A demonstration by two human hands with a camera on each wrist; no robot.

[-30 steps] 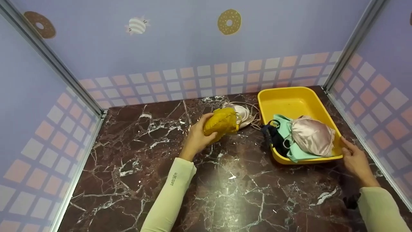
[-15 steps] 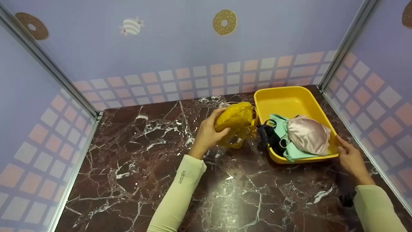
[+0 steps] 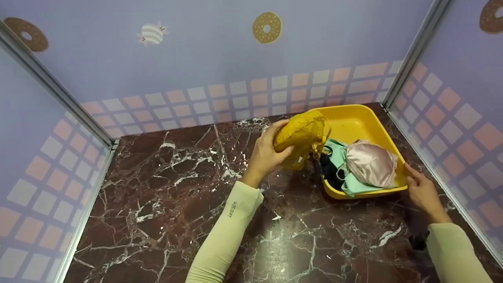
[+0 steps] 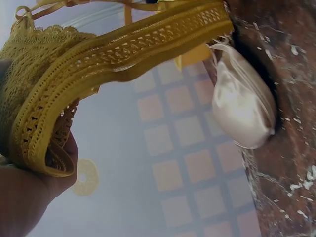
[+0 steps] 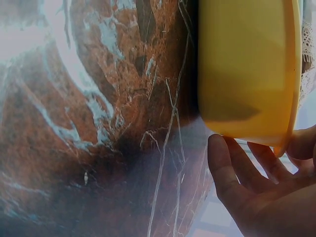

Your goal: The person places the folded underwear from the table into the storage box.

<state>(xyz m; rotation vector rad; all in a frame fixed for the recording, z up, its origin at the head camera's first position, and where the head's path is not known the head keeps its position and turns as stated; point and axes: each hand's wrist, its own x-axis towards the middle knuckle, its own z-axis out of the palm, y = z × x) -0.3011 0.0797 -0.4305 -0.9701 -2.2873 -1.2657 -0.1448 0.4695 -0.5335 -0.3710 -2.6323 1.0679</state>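
My left hand (image 3: 266,153) grips a yellow lace bra (image 3: 301,131) by one cup, lifted above the table beside the tub's left wall. Its wide lace band (image 4: 143,47) hangs out across the left wrist view, and its straps overlap the tub's left rim in the head view. My right hand (image 3: 424,193) holds the near right corner of the yellow tub (image 3: 355,112), thumb at the rim and fingers against the outer wall. Inside the tub lie a pink satin bra (image 3: 371,163), a mint-green garment (image 3: 357,186) and a dark navy garment (image 3: 332,175).
A pale satin bra (image 4: 242,101) rests on the marble-patterned table (image 3: 188,220), mostly hidden behind my left hand in the head view. Printed panels enclose the back (image 3: 196,51) and both sides. The tub stands close to the right panel (image 3: 467,129).
My left hand has carried the yellow bra rightward and up to the tub's left edge, covering the pale bra. The right hand stays on the tub's corner. The head view has shifted slightly.
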